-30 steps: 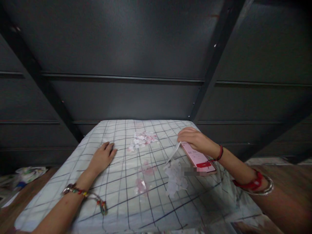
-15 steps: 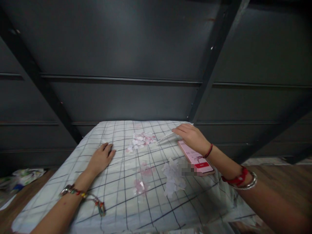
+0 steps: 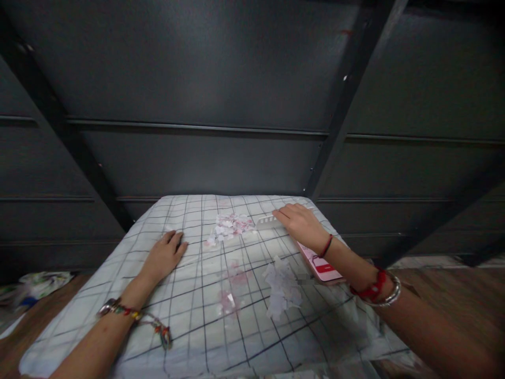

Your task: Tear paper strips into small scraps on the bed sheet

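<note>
A white checked cloth (image 3: 177, 305) covers the table (image 3: 205, 339); a heap of white and pink paper scraps (image 3: 232, 225) lies towards the far edge, midway across; closer to the near edge are pink patches (image 3: 229, 301), perhaps thin film; right of these sit white scraps (image 3: 281, 292), then a phone (image 3: 324, 267) near the right edge; the left hand (image 3: 162, 258) rests palm-down near the left edge.

I face dark panelled wall (image 3: 209, 163); brown floor (image 3: 473, 295) to my right; pale crumpled bundle (image 3: 46, 282), green-patterned, low at my left.
</note>
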Action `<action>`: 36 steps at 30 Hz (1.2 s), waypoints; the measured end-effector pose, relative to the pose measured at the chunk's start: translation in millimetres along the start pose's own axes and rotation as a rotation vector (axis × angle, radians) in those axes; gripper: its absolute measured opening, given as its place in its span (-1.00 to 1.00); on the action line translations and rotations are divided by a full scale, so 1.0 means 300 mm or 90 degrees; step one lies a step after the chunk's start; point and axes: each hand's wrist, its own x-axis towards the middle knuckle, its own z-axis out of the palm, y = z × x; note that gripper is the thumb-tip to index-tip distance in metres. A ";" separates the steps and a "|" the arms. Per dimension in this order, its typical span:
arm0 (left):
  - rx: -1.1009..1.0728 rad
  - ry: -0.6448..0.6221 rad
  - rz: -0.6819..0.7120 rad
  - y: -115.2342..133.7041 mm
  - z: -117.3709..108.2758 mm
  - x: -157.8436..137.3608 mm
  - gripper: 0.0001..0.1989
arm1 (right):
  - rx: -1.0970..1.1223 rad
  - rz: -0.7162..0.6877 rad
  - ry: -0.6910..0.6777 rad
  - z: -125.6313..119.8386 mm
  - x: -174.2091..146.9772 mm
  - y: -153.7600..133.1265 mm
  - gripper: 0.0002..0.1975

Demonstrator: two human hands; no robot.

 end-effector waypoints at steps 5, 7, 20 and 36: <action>-0.003 -0.007 0.011 -0.008 0.008 -0.001 -0.49 | 0.032 -0.029 -0.009 -0.038 -0.025 0.004 -0.74; -0.007 0.000 0.019 -0.010 0.011 -0.001 -0.52 | 0.040 -0.046 0.008 -0.070 -0.056 0.018 -0.73; 0.000 -0.008 0.004 0.006 -0.012 -0.003 -0.47 | 0.045 0.058 -0.039 0.009 0.011 0.014 -0.68; 0.002 -0.009 0.012 0.004 -0.010 0.003 -0.52 | 0.032 0.066 -0.101 0.008 -0.003 0.035 -0.75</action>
